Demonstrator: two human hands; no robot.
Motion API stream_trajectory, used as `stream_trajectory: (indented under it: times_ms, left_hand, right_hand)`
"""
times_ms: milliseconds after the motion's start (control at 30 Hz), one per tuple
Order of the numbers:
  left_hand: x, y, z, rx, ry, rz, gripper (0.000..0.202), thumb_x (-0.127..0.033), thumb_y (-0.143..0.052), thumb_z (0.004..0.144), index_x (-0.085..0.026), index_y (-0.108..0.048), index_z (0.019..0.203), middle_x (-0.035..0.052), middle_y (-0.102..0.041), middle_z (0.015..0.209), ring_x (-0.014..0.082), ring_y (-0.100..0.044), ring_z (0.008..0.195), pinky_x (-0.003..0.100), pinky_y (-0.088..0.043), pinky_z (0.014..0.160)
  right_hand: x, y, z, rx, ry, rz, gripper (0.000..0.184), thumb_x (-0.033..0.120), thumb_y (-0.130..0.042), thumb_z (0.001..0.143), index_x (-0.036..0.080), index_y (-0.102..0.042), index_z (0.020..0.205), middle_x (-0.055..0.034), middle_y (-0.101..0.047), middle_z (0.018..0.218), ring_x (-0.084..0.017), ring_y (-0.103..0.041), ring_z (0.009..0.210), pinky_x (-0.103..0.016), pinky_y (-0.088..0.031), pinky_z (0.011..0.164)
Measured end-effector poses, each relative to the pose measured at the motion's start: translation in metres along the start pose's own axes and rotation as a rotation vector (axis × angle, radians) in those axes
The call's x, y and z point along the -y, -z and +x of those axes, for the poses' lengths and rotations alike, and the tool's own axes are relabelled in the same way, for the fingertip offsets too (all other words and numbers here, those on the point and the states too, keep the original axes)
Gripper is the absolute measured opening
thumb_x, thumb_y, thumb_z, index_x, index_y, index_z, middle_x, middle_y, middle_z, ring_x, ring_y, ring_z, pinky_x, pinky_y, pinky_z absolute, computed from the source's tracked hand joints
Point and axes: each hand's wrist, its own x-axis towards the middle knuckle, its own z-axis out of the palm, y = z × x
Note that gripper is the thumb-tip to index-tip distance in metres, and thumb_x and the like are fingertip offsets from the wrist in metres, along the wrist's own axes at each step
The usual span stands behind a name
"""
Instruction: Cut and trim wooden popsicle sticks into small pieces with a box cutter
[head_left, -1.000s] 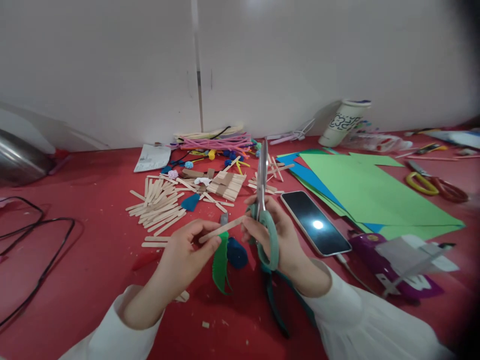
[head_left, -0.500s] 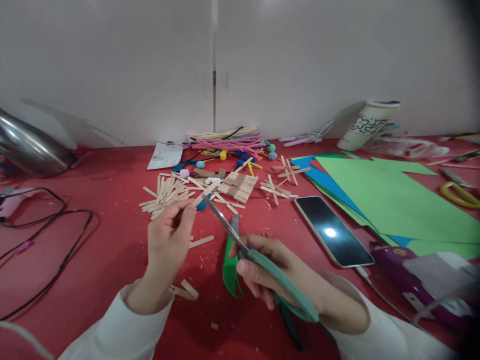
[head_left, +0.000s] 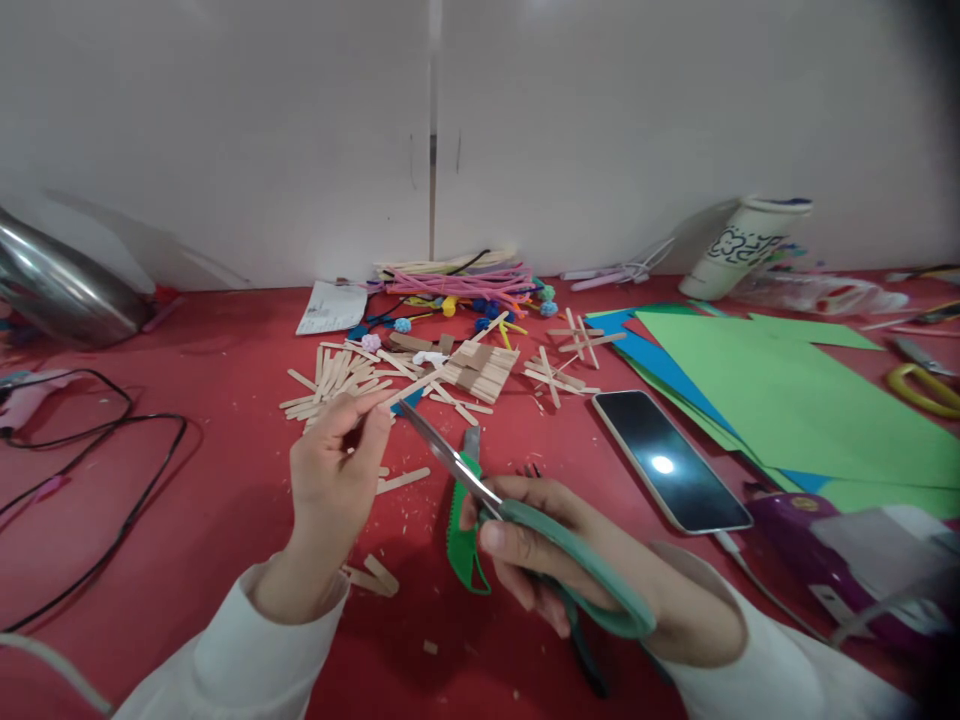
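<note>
Between thumb and fingers, my left hand [head_left: 337,465] pinches a wooden craft stick [head_left: 416,385] that points up and to the right. My right hand [head_left: 536,545] grips green-handled scissors [head_left: 450,455], whose blade tips lie close beside the stick; whether they touch it I cannot tell. Under the blades a green craft knife [head_left: 465,540] lies on the red table. Beyond my left hand spreads a pile of loose craft sticks [head_left: 337,378]. A bundle of craft sticks joined side by side [head_left: 484,370] sits farther right. Short cut stick pieces [head_left: 375,575] lie near my left wrist.
A phone [head_left: 671,460] with a cable lies right of my right hand, before green paper sheets [head_left: 780,390]. Pink pipe cleaners [head_left: 457,285] run along the wall. A white cup [head_left: 742,250] leans at the back right; a steel flask [head_left: 67,285] stands left, above a black cable [head_left: 142,500].
The scissors' tips have moved slightly left and down along the stick. My left hand has barely shifted and keeps its pinch.
</note>
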Motion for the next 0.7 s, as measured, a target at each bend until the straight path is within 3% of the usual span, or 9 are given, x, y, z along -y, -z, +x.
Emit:
stream_trajectory:
  times_ms: [200,467,700]
  left_hand:
    - [0.0005,0.0006,-0.0003,-0.018,0.009,0.006,0.021,-0.031,-0.053,0.082,-0.020,-0.069,0.091,0.0003,-0.066,0.080,0.0119,-0.059,0.074,0.022,-0.046,0.068]
    - [0.0007,-0.0031,-0.0012,-0.009,0.126,-0.129,0.018,-0.030,-0.055,0.079,-0.020,-0.069,0.086,-0.0008,-0.061,0.069,0.0097,-0.055,0.063,0.020,-0.043,0.055]
    - [0.0016,-0.0032,-0.0021,-0.009,0.035,-0.112,0.016,-0.029,-0.055,0.082,-0.021,-0.068,0.086,-0.0007,-0.062,0.073,0.0106,-0.057,0.070,0.022,-0.046,0.066]
  right_hand:
    - [0.0035,0.0011,-0.0030,0.040,0.014,0.020,0.046,0.060,-0.062,0.068,0.018,-0.052,0.082,0.0080,-0.049,0.045,-0.003,-0.038,0.029,-0.014,-0.030,0.031]
    - [0.0029,0.0029,-0.0042,0.072,0.026,0.027,0.045,0.061,-0.059,0.071,0.019,-0.052,0.086,0.0082,-0.049,0.047,-0.003,-0.039,0.029,-0.013,-0.031,0.031]
    - [0.0041,0.0044,-0.0051,0.126,0.002,0.048,0.043,0.058,-0.052,0.078,0.017,-0.051,0.090,0.0069,-0.050,0.049,-0.003,-0.041,0.031,-0.012,-0.032,0.032]
